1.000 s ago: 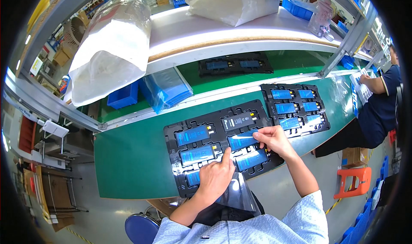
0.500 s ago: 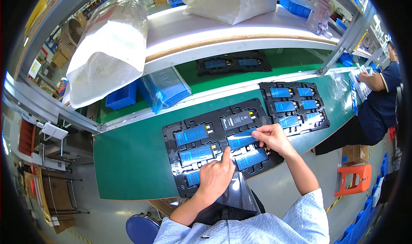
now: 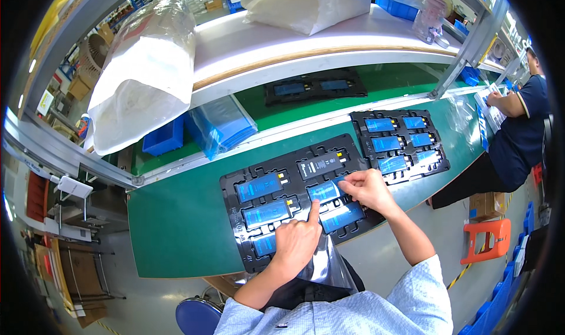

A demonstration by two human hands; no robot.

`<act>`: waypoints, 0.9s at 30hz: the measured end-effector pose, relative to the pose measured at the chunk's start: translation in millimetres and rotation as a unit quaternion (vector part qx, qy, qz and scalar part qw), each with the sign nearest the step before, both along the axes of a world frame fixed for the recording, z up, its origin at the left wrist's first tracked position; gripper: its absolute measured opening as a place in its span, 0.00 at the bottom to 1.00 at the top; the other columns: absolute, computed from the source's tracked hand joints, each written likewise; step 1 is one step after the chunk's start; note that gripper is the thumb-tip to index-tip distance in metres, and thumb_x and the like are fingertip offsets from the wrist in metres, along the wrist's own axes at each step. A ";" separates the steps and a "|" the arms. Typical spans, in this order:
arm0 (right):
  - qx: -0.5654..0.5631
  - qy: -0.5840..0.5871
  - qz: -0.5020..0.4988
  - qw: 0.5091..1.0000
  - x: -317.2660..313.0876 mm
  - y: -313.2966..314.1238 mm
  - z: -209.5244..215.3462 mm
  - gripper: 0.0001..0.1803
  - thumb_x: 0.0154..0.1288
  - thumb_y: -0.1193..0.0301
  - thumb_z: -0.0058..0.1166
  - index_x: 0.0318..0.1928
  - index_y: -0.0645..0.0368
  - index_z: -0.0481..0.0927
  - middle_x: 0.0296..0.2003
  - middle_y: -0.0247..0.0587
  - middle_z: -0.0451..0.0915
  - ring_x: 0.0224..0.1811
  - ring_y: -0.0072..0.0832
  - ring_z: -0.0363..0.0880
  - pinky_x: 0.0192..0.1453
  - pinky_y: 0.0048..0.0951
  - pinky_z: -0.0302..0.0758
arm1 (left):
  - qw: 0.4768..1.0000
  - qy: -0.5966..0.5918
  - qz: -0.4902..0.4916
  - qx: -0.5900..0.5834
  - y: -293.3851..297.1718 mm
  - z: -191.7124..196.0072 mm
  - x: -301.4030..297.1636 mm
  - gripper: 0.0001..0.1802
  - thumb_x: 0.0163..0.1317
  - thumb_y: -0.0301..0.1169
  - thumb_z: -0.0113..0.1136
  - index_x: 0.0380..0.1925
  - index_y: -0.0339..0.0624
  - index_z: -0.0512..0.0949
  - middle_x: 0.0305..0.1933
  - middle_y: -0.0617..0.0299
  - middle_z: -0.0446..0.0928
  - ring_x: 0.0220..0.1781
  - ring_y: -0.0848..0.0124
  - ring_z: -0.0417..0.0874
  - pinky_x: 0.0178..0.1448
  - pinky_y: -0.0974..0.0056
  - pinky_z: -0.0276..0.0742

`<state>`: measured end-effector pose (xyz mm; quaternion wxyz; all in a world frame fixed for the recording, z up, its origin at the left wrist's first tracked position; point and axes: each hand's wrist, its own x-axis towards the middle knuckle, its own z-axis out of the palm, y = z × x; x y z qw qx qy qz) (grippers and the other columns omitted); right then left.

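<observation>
A black moulded tray (image 3: 231,188) lies on the bench in front of me, holding flat phone-type batteries in its pockets. Most, like the upper-left battery (image 3: 259,186), show a shiny blue face; the far-right battery (image 3: 321,166) is dark. My left hand (image 3: 297,241) stretches its index finger onto the lower-left edge of the middle-right battery (image 3: 322,192), its other fingers curled. At that battery's right end, my right hand (image 3: 369,191) pinches the blue film (image 3: 341,185) between thumb and fingertips. The film's edge appears lifted. Below sits another blue-faced battery (image 3: 342,218), close to my right wrist.
A second tray of blue-faced batteries (image 3: 435,158) adjoins at the right; another tray (image 3: 315,88) sits under the shelf (image 3: 282,61). Bagged blue sheets (image 3: 220,126) and a blue bin (image 3: 163,138) stand back left. A co-worker (image 3: 518,123) works at far right, near an orange stool (image 3: 487,241).
My right hand has shifted slightly left along the middle-right battery, drawing the film's edge with it. My left index finger stays at the battery's edge. The whole view has shifted a little.
</observation>
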<state>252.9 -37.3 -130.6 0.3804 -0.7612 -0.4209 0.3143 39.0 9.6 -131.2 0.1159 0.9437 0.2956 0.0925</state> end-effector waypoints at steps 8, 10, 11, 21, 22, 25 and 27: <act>0.116 -0.304 -0.043 0.945 -15.8 -13.0 18.2 0.11 0.50 0.70 0.68 0.26 0.61 0.78 0.20 0.39 0.73 0.22 0.32 0.75 0.27 0.30 0.72 | 0.993 -0.086 -0.002 -0.084 2.0 13.4 -15.3 0.22 0.59 0.32 0.55 0.55 0.39 0.76 0.20 0.52 0.79 0.23 0.59 0.82 0.30 0.56 0.78; 0.082 -0.251 -0.038 0.964 -14.9 -33.5 25.5 0.10 0.52 0.70 0.67 0.28 0.60 0.79 0.23 0.39 0.76 0.24 0.32 0.78 0.29 0.31 0.74 | 0.966 -0.207 -0.012 -0.152 -5.4 20.4 -25.1 0.20 0.60 0.26 0.57 0.53 0.39 0.77 0.27 0.50 0.81 0.29 0.60 0.83 0.36 0.59 0.79; 0.097 -0.167 -0.003 0.981 -14.9 -44.4 24.3 0.10 0.53 0.69 0.67 0.29 0.61 0.80 0.22 0.39 0.76 0.22 0.28 0.76 0.28 0.29 0.73 | 0.947 -0.261 -0.014 -0.188 -10.3 24.4 -29.1 0.19 0.59 0.24 0.58 0.52 0.40 0.78 0.28 0.52 0.81 0.29 0.63 0.83 0.35 0.61 0.78; 0.051 0.418 0.084 0.903 -53.2 -133.5 -2.6 0.12 0.66 0.72 0.59 0.46 0.64 0.79 0.39 0.35 0.80 0.40 0.19 0.76 0.48 0.25 0.73 | 0.878 -0.392 -0.046 -0.270 -65.4 20.5 -40.0 0.28 0.53 0.20 0.67 0.57 0.35 0.73 0.44 0.53 0.82 0.41 0.67 0.83 0.50 0.63 0.79; 0.071 0.430 0.077 0.897 -54.3 -136.5 -1.3 0.11 0.66 0.72 0.58 0.46 0.64 0.80 0.37 0.34 0.80 0.39 0.18 0.75 0.46 0.24 0.73 | 0.877 -0.388 -0.025 -0.282 -69.2 18.9 -41.6 0.29 0.53 0.20 0.67 0.57 0.36 0.72 0.45 0.53 0.81 0.43 0.67 0.82 0.50 0.63 0.79; 0.102 0.414 0.097 0.899 -58.1 -141.3 1.6 0.09 0.66 0.73 0.58 0.44 0.65 0.81 0.35 0.32 0.81 0.38 0.16 0.75 0.44 0.22 0.73 | 0.898 -0.352 0.003 -0.262 -71.0 24.4 -42.2 0.28 0.52 0.21 0.67 0.56 0.39 0.74 0.49 0.53 0.76 0.47 0.66 0.79 0.49 0.62 0.77; 0.095 0.383 0.105 0.913 -63.3 -144.2 0.8 0.08 0.66 0.74 0.58 0.42 0.65 0.83 0.34 0.32 0.80 0.38 0.16 0.75 0.43 0.20 0.72 | 0.929 -0.304 -0.059 -0.201 -69.9 27.8 -40.7 0.26 0.51 0.23 0.69 0.53 0.40 0.76 0.48 0.53 0.76 0.47 0.66 0.79 0.48 0.62 0.76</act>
